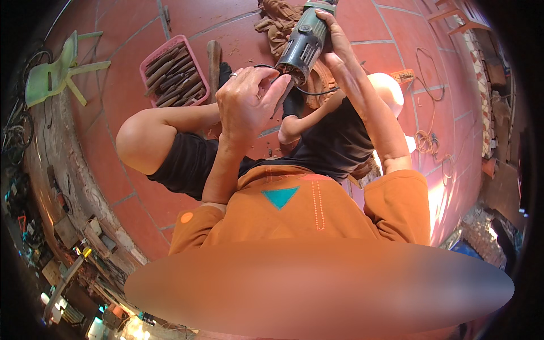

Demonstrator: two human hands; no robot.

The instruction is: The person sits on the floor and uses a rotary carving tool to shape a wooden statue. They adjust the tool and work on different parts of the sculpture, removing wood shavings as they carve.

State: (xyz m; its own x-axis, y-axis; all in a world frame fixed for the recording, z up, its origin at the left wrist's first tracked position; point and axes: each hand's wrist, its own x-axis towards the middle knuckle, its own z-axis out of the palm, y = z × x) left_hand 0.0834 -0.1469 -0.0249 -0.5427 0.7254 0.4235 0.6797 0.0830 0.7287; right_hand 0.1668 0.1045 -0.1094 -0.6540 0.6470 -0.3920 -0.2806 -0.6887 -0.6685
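Red tile floor (141,45); both hands' closed grip on grinder (303,45).

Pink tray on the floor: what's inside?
The pink tray holds a packed pile of long dark wooden-handled tools, lying roughly parallel. Their working ends are too small to tell, and the tray's bottom is covered by them.

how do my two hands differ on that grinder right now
The right hand wraps the power tool along its dark body, gripping it. The left hand sits lower at the tool's rear end, where the cord leaves, fingers curled there, and wears a ring. Both touch the same tool.
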